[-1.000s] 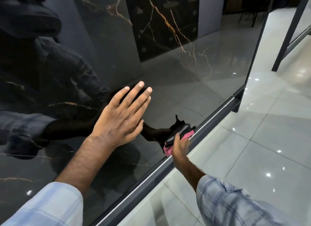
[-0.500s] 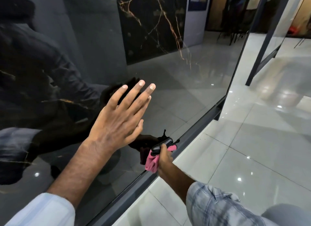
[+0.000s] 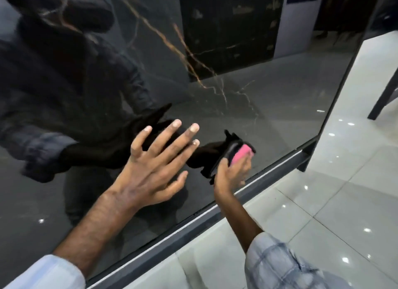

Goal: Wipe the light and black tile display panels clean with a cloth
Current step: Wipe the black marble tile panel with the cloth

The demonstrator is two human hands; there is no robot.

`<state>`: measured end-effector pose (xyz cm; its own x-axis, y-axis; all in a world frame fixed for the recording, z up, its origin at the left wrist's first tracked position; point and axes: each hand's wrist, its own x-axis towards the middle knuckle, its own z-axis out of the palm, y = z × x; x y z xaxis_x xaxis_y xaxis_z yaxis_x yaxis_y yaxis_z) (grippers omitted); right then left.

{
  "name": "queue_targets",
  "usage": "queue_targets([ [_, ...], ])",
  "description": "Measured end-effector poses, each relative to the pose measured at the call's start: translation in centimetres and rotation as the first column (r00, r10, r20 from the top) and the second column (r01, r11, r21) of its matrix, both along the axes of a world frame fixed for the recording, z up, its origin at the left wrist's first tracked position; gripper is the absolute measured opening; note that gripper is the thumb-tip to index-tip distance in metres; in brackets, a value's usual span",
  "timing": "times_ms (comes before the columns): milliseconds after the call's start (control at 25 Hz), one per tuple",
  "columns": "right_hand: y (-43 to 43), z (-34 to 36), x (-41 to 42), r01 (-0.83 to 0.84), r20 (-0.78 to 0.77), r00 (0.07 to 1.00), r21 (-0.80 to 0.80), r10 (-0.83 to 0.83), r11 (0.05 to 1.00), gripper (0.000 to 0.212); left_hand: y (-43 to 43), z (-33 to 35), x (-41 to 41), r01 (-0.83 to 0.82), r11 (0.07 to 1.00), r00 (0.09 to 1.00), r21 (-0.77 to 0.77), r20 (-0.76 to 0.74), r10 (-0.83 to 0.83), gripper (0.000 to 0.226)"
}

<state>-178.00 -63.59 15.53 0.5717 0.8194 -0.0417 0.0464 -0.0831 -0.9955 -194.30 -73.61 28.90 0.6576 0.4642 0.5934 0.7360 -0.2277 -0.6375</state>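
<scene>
The black tile display panel point(image 3: 269, 90) stands upright and fills most of the view, a glossy dark slab crossed by thin gold veins and mirroring the person who leans towards it. The left hand point(image 3: 155, 168) lies flat against the panel, its fingers point(image 3: 183, 140) released, straight and spread, holding nothing. Just to its right and lower on the slab, the right hand point(image 3: 231, 173) grasps a pink cloth point(image 3: 240, 155) and presses it to the panel's surface near the bottom edge; the thumb lies along the near side of the cloth, while blur hides how the other fingertips sit. The cloth touches the panel just above the grey metal frame rail point(image 3: 193, 224) that runs along its foot. A pale blue sleeve point(image 3: 47, 273) covers the left forearm, a checked sleeve point(image 3: 284, 265) the right. Beyond the rail lies a glossy white tiled floor point(image 3: 344, 202), dotted with reflected lights.
</scene>
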Motion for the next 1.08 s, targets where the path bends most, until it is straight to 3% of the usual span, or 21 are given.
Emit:
queue_targets([
  [120, -1.0, 4.9, 0.8, -0.205, 0.434, 0.901, 0.425, 0.000, 0.882, 0.089, 2.7, -0.8, 2.9, -0.109, 0.994, 0.994, 0.012, 0.000, 0.109, 0.066],
  [200, -0.3, 4.6, 2.6, -0.322, 0.536, 0.844, 0.503, 0.002, 0.802, 0.088, 3.3, -1.7, 3.3, -0.190, 0.982, 0.981, 0.002, -0.030, 0.190, 0.070],
  [280, 1.5, 2.1, 4.6, -0.317, 0.560, 0.828, 0.487, -0.012, 0.814, 0.086, 3.5, -2.3, 3.2, -0.261, 0.965, 0.963, 0.008, -0.075, 0.261, 0.073],
  [360, 2.4, -1.0, 5.6, -0.200, 0.411, 0.911, 0.371, 0.033, 0.907, 0.086, 3.7, -2.6, 3.0, -0.307, 0.952, 0.948, 0.008, -0.083, 0.306, 0.073],
  [440, 2.1, -3.3, 5.8, -0.080, 0.068, 0.995, 0.162, 0.069, 0.984, 0.086, 3.9, -2.6, 3.0, -0.346, 0.938, 0.933, 0.011, -0.099, 0.346, 0.074],
  [520, 1.2, -4.8, 5.5, -0.106, -0.311, 0.949, -0.159, 0.052, 0.982, 0.082, 3.7, -2.9, 2.8, -0.359, 0.933, 0.928, 0.000, -0.105, 0.357, 0.073],
  [600, 0.7, -6.1, 4.5, -0.188, -0.512, 0.859, -0.346, -0.016, 0.919, 0.078, 3.4, -3.0, 2.8, -0.366, 0.930, 0.927, -0.036, -0.100, 0.361, 0.075],
  [720, 0.0, -5.8, 4.0, -0.250, -0.576, 0.814, -0.456, -0.070, 0.854, 0.090, 3.4, -3.3, 3.2, -0.397, 0.914, 0.916, -0.076, -0.084, 0.391, 0.083],
  [840, 0.9, -4.6, 5.3, -0.270, -0.602, 0.789, -0.519, -0.123, 0.811, 0.066, 3.1, -3.8, 3.8, -0.423, 0.897, 0.906, -0.132, -0.073, 0.417, 0.088],
  [960, 0.9, -4.3, 5.0, -0.275, -0.688, 0.705, -0.490, -0.173, 0.827, 0.065, 3.3, -3.7, 3.5, -0.420, 0.898, 0.907, -0.129, -0.095, 0.410, 0.089],
  [1000, 0.7, -3.7, 4.7, -0.259, -0.667, 0.725, -0.493, -0.170, 0.831, 0.071, 3.5, -3.9, 3.5, -0.415, 0.902, 0.909, -0.120, -0.088, 0.406, 0.089],
  [1080, 0.7, -2.6, 4.0, -0.209, -0.474, 0.880, -0.424, -0.019, 0.881, 0.080, 4.0, -4.6, 3.5, -0.400, 0.913, 0.916, -0.078, -0.063, 0.396, 0.090],
])
